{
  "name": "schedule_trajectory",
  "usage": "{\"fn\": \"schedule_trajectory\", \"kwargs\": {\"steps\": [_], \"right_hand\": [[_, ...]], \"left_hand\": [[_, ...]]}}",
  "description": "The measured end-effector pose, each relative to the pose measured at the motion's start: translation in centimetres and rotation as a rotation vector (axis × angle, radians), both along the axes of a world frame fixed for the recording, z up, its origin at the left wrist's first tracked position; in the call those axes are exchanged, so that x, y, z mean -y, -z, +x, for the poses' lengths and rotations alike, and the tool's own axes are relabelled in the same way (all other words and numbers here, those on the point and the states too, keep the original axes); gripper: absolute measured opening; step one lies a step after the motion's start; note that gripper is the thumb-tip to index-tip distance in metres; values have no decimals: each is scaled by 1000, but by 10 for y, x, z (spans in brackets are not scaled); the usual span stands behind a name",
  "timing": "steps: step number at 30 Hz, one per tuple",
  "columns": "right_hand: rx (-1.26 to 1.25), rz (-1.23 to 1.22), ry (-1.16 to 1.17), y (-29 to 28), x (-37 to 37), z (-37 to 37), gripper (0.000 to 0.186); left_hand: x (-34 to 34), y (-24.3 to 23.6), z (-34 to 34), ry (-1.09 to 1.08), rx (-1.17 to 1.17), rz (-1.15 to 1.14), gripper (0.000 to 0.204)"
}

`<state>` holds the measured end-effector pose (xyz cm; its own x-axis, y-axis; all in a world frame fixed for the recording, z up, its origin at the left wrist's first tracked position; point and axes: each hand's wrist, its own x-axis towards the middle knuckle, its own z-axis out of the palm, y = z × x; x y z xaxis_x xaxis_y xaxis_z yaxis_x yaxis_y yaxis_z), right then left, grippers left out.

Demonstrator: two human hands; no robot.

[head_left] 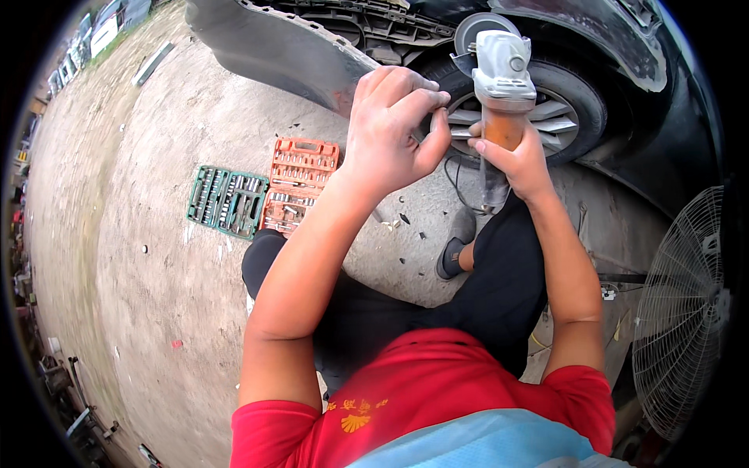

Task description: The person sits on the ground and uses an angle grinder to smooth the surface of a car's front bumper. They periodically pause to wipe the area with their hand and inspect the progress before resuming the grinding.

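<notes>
My right hand [511, 160] is wrapped round the orange and grey body of an angle grinder [505, 70], held upright with its head away from me. Its round disc [477, 30] shows at the far end, in front of the dark wheel arch. My left hand [396, 129] is raised to the left of the grinder, fingers curled and the thumb pressed toward the forefinger; whatever is in the pinch, if anything, is hidden. Behind that hand lies the end of a loose dark bumper panel [273, 58]. A car wheel [581, 105] with silver spokes stands just beyond the grinder.
Left of my legs, an orange socket case [317, 146] and a green tool case [240, 178] lie open on the ground. A black cord [455, 186] runs below the grinder. A wire-caged fan [679, 312] stands at right. Small dark scraps [403, 219] litter the concrete.
</notes>
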<state>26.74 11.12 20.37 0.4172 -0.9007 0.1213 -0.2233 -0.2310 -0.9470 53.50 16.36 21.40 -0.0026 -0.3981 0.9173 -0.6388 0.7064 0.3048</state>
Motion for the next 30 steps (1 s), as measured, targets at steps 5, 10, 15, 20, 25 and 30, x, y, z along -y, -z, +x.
{"fn": "schedule_trajectory", "kwargs": {"steps": [5, 10, 15, 20, 25, 30], "right_hand": [[-342, -379, 199, -11, 2, 27, 61], [-435, -354, 294, 7, 0, 60, 61], [-574, -449, 343, 16, 8, 79, 53], [-546, -609, 264, 25, 25, 88, 45], [-446, -456, 255, 24, 33, 106, 35], [-390, -540, 164, 34, 22, 112, 26]], "left_hand": [[-1, 4, 1, -5, -18, -12, 20], [2, 6, 0, 14, -49, -29, 20], [-1, 8, 1, 51, -119, -66, 20], [-3, 10, 6, 97, -136, -34, 20], [-1, 11, 8, 122, -152, -33, 21], [-5, 10, 16, 165, -135, 2, 22]]}}
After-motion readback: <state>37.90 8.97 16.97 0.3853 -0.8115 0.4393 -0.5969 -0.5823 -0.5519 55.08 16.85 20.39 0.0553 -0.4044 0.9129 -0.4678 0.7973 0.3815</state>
